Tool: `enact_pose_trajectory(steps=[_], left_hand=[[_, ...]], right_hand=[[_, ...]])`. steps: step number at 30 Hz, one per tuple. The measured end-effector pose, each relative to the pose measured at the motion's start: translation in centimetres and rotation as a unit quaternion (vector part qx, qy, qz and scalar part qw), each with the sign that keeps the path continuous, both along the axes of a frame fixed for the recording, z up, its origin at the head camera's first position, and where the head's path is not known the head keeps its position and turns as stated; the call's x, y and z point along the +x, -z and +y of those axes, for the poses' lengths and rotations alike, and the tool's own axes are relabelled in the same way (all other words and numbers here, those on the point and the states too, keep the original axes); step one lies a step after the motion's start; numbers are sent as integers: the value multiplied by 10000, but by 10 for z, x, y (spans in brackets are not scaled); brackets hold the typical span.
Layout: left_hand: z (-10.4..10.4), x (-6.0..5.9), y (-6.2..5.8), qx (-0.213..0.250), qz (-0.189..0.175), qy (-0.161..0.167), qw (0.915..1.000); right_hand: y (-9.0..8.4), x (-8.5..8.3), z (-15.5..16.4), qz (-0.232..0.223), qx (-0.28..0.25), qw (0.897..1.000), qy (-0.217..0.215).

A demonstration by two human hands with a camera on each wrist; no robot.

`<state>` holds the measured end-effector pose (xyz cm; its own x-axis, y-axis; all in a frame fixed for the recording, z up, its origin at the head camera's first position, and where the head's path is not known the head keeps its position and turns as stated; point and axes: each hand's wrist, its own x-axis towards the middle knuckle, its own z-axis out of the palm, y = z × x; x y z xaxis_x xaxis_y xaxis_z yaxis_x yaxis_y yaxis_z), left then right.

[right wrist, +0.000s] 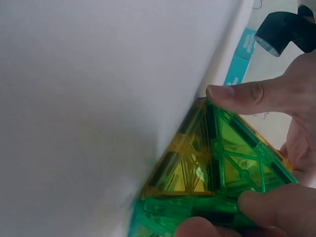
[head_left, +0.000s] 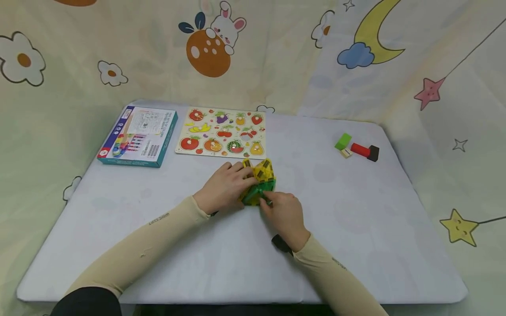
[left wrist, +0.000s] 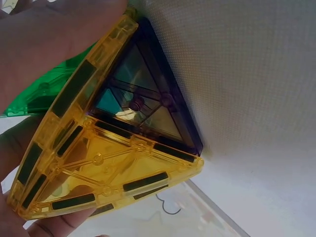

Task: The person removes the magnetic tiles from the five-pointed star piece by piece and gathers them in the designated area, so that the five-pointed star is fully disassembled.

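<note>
Translucent magnetic tiles, joined into a small angular structure, stand on the table in front of me. Yellow triangular tiles form its far part, and a green triangular tile faces the near side. My left hand grips the structure from the left, its thumb at a corner of the green tile. In the left wrist view a dark purple triangular tile shows low against the table. My right hand pinches another green tile at the structure's near right edge. Fingers partly hide the tiles.
A fruit puzzle board lies behind the structure. To its left is a flat box with a teal edge. At the far right lie a green block, a red cylinder, a black block and a small pale block.
</note>
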<state>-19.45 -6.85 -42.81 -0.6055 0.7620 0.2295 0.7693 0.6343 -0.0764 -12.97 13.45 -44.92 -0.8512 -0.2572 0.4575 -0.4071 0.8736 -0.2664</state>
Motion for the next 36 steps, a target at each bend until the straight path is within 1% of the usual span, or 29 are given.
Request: enact_pose_trajectory(steps=[7,16,22,24,26,27,29,30,32,33,34,36], left_hand=[[0,-2,0,-10,-71,7,10000],[0,-2,0,-10,-27,-33,10000],[-2,-3,2,-50,60,-131,9999],[-3,-3,3,-45,118,-165,9998],[-3,-3,4,-12,134,-176,9998],[-3,-3,4,13,124,-178,9998],[-3,-3,6,89,61,-166,9998],[-3,-4,7,125,26,-156,9998],[-2,-4,7,187,-38,-140,9997],[-2,-5,8,205,-65,-138,9997],[-1,-6,8,219,-92,-134,9996],[0,-7,8,233,-141,-140,9995]], right_hand=[[1,3,-1,51,-130,9999,44],[2,5,0,56,-235,9997,-13],[4,12,0,-202,-481,9984,-219],[3,14,1,-387,-545,9972,-328],[1,16,3,-773,-662,9938,-452],[0,17,5,-1059,-776,9898,-546],[-2,19,9,-1752,-978,9766,-769],[-2,20,10,-2104,-1046,9677,-916],[-3,22,13,-2795,-1105,9455,-1256],[-2,23,13,-3064,-1101,9340,-1471],[-1,23,13,-3296,-1055,9234,-1659],[1,24,10,-3593,-959,9066,-1993]])
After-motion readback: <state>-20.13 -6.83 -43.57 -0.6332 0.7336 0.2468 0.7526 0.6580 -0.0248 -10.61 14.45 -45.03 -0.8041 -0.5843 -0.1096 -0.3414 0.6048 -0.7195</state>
